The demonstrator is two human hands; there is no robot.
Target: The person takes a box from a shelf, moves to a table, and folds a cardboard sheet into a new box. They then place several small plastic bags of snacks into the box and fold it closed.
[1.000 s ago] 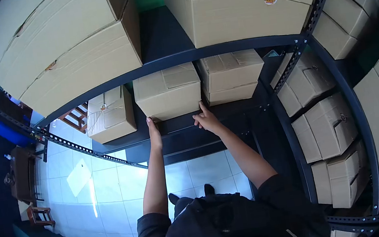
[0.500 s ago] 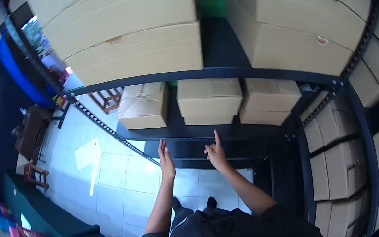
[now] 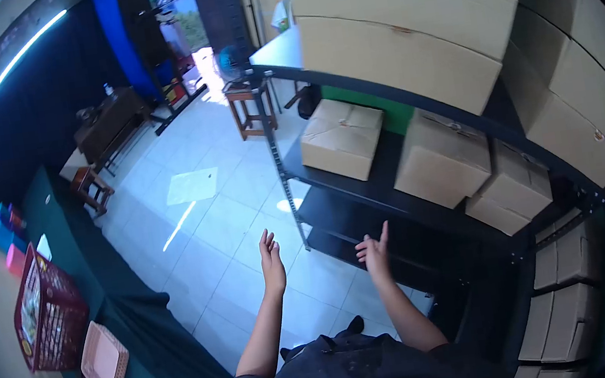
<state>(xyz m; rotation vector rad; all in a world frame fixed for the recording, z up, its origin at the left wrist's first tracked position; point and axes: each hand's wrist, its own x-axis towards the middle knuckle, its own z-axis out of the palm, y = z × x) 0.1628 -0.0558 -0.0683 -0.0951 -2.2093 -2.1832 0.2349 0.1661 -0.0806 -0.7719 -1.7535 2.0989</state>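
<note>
My left hand (image 3: 272, 264) is raised over the tiled floor, fingers stretched upward and holding nothing. To its right, my right hand (image 3: 376, 256) is held up in front of the lower shelf, index finger extended and the other fingers loosely curled, with nothing in it. Both hands are apart from the black metal shelf rack (image 3: 361, 165). On its middle shelf stand three cardboard boxes: a left box (image 3: 342, 137), a middle box (image 3: 441, 158) and a right box (image 3: 508, 195). Larger cartons (image 3: 404, 28) are stacked on the top shelf.
A table with a dark green cloth (image 3: 135, 344) runs along the left, bearing a maroon basket (image 3: 54, 317) and a pink tray (image 3: 104, 361). A wooden stool (image 3: 251, 111) stands beyond the rack. A white sheet (image 3: 192, 186) lies on the floor. More cartons (image 3: 560, 315) fill shelves at right.
My view has turned left, so the rack and boxes sit further right and more of the floor and green-covered table shows. Both hands keep much the same pose, still empty.
</note>
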